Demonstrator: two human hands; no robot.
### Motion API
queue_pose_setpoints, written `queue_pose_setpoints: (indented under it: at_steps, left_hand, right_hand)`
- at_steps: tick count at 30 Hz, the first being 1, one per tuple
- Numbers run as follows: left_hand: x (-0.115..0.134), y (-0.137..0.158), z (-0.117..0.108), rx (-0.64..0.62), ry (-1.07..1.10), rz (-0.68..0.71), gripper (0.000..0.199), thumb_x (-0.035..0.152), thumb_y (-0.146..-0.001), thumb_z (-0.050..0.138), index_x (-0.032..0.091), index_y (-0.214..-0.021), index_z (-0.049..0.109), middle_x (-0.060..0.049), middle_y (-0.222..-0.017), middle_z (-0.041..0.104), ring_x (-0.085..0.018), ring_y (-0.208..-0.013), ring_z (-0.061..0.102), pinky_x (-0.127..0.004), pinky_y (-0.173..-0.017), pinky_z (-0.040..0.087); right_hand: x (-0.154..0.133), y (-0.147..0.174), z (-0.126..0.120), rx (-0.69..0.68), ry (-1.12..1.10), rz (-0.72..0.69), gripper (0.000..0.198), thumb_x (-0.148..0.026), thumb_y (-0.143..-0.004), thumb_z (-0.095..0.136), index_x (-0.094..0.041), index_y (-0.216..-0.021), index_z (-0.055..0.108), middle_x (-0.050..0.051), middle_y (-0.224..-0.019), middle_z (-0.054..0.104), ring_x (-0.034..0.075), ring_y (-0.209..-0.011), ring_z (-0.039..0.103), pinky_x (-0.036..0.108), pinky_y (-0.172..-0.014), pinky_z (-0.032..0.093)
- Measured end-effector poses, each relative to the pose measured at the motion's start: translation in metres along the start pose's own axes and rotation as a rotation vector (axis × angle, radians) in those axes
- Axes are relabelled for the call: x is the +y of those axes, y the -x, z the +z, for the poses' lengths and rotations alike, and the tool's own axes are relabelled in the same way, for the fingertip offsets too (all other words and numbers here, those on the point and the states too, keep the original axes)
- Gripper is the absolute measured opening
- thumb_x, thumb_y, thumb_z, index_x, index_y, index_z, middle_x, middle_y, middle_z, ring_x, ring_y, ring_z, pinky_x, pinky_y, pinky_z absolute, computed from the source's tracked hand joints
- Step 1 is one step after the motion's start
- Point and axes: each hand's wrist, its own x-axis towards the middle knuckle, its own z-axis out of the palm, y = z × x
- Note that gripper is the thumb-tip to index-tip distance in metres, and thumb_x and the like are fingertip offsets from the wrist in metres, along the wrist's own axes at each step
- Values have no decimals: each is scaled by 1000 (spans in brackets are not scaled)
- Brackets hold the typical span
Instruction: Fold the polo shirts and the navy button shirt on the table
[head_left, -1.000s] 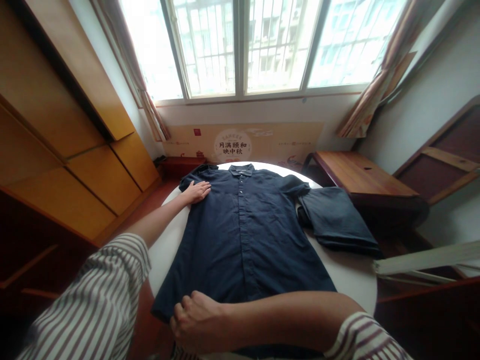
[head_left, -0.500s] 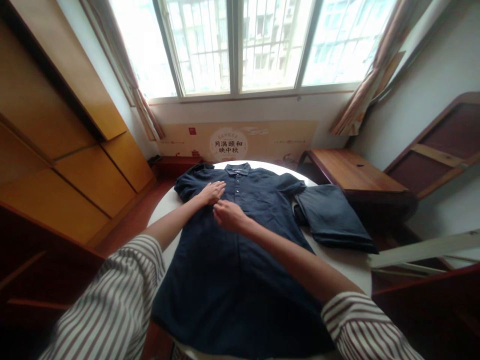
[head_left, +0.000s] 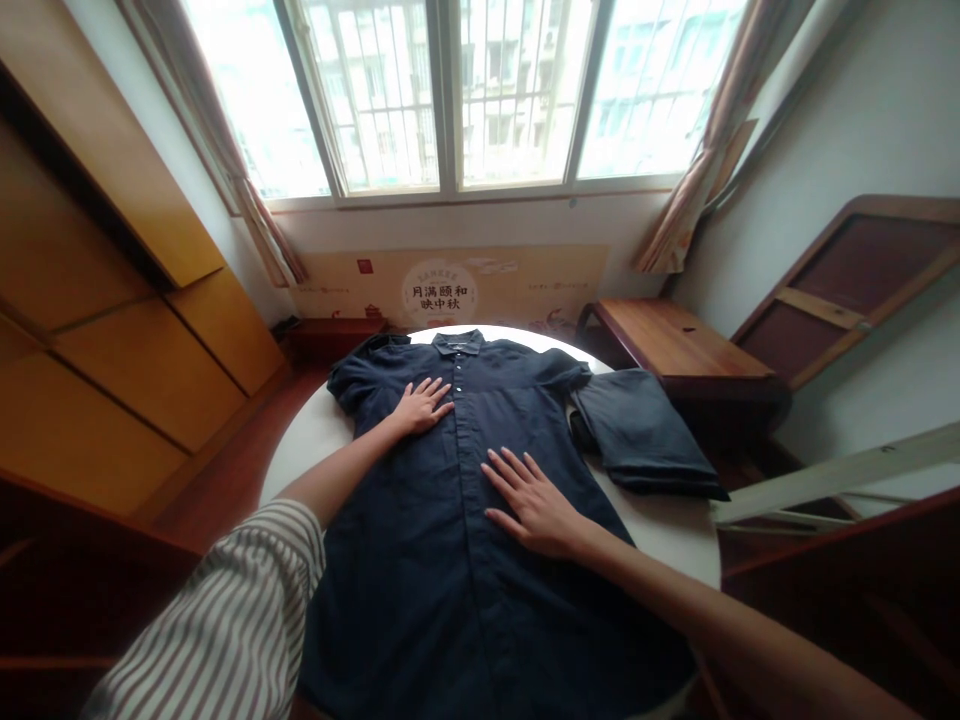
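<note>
A dark navy short-sleeved shirt (head_left: 420,540) lies spread front side up on a round white table (head_left: 300,430), collar toward the window. My left hand (head_left: 422,407) rests flat on the shirt's chest, left of the buttons, fingers spread. Lower down and to the right of the button line, my right hand (head_left: 536,505) lies on the cloth with its fingers apart. Neither hand grips anything. Beside the shirt's right sleeve sits a folded dark garment (head_left: 645,430), reaching over the table's edge.
Yellow-brown cabinets (head_left: 150,360) line the left side. A low wooden side table (head_left: 682,335) stands beyond the table at the right, with a wood-framed panel (head_left: 855,290) leaning on the wall. Barred windows (head_left: 450,100) are ahead, above a printed banner (head_left: 510,285).
My right hand has moved away from my left, down and to the right, and its curled fingers have opened onto the shirt. My left hand's fingers have spread. The view has shifted slightly.
</note>
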Motion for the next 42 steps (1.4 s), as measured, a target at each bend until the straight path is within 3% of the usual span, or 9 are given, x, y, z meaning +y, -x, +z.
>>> queue_pose_setpoints:
  at_steps: [8, 11, 14, 18, 21, 27, 35, 39, 42]
  left_hand:
    - [3, 2, -1, 25, -7, -7, 65, 63, -99, 22, 31, -155, 29, -4, -163, 25, -29, -150, 20, -56, -119, 16]
    - [3, 3, 0, 37, -6, -7, 65, 63, -99, 23, 31, -155, 30, -3, -163, 26, -28, -150, 21, -56, -119, 17]
    - [4, 4, 0, 56, 0, -9, 65, 62, -99, 24, 30, -155, 32, -4, -162, 27, -28, -150, 22, -56, -119, 18]
    - [4, 4, 2, 87, 6, -11, 64, 62, -99, 26, 31, -154, 34, -3, -162, 28, -28, -150, 23, -55, -119, 18]
    - [4, 4, 3, 94, 13, -14, 63, 62, -99, 27, 32, -153, 35, -3, -161, 30, -28, -149, 25, -55, -119, 18]
    - [4, 4, 5, 116, 23, -27, 62, 63, -98, 29, 34, -152, 36, -1, -161, 31, -28, -149, 26, -54, -119, 18]
    - [4, 4, 5, 135, 22, -23, 65, 64, -97, 28, 30, -152, 39, -2, -160, 33, -28, -148, 28, -55, -119, 21]
    - [5, 5, 4, 136, 22, -30, 64, 64, -97, 29, 31, -152, 39, -1, -160, 33, -28, -148, 28, -54, -119, 21]
    - [6, 5, 4, 132, 27, -40, 62, 63, -97, 31, 34, -151, 38, 0, -160, 33, -27, -148, 27, -52, -120, 20]
  right_hand:
    - [-60, 88, -20, -155, -218, -142, 78, -49, -98, 48, -21, -160, 10, 12, -165, 12, 27, -152, 9, 54, -122, 11]
    - [-53, 89, -30, -158, -307, -179, 68, -47, -94, 56, -22, -154, 35, 13, -158, 37, 28, -147, 29, 51, -121, 22]
    - [-6, 56, -50, 66, -353, -22, 41, -38, -94, 56, -20, -131, 62, 12, -131, 64, 24, -123, 59, 42, -108, 43]
    - [98, -16, -98, 292, -197, 450, 25, -31, -91, 59, -17, -109, 70, 10, -115, 71, 22, -109, 65, 31, -99, 47]
    - [167, -58, -128, 349, -80, 840, 25, -25, -89, 58, -12, -107, 71, 16, -118, 69, 27, -117, 62, 33, -101, 45]
    - [231, -91, -125, 291, -108, 1076, 35, -30, -76, 74, -3, -98, 71, 26, -104, 69, 38, -109, 65, 41, -88, 52]
    - [244, -119, -118, 367, -272, 1059, 46, -24, -64, 81, -6, -102, 64, 15, -90, 68, 29, -82, 68, 36, -67, 55]
    - [226, -124, -128, 518, -326, 869, 63, -17, -67, 77, -9, -125, 53, 13, -105, 66, 21, -90, 65, 27, -73, 53]
    - [205, -130, -135, 492, -433, 660, 65, -22, -70, 81, -16, -128, 53, 8, -99, 68, 16, -79, 66, 23, -68, 53]
